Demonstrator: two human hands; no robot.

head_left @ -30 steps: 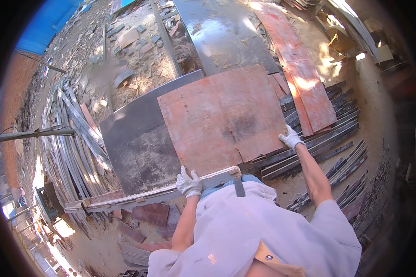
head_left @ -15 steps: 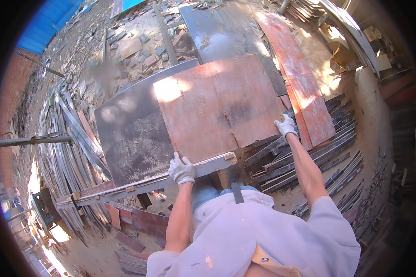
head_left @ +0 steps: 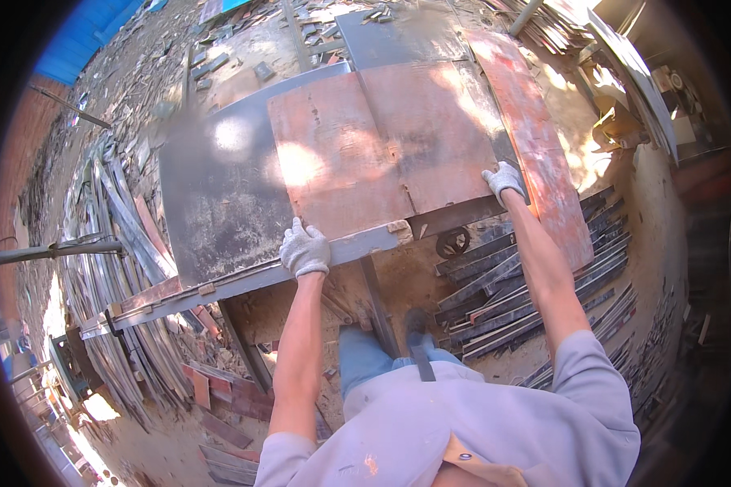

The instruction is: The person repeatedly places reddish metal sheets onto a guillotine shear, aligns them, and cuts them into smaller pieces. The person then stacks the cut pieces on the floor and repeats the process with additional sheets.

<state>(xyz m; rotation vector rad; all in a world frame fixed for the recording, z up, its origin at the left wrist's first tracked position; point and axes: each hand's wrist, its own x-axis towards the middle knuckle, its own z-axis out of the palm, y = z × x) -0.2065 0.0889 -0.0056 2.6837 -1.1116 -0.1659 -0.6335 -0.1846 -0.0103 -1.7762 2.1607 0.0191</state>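
A worn reddish plywood board (head_left: 341, 154), with a seam running down it, lies on a dark sheet (head_left: 219, 187). At the board's near left corner, my left hand (head_left: 305, 250) in a pale work glove rests across the long grey metal bar (head_left: 357, 246), its fingers stretched toward the board. My right hand (head_left: 505, 180), gloved too, is closed on the board's near right corner, with part of the grip hidden. A narrow red-stained board (head_left: 536, 146) lies just to the right of that hand.
Below the bar stand dark metal legs (head_left: 378, 304) and a black handwheel (head_left: 453, 241). Stacked dark strips (head_left: 495, 300) lie at the right, and a heap of long bent strips (head_left: 122, 219) at the left. Wood offcuts (head_left: 211, 65) litter the ground beyond.
The reddish board has moved away from me and lies more squarely along the bar. Both hands have shifted with it, arms reaching farther. More of the legs and handwheel shows.
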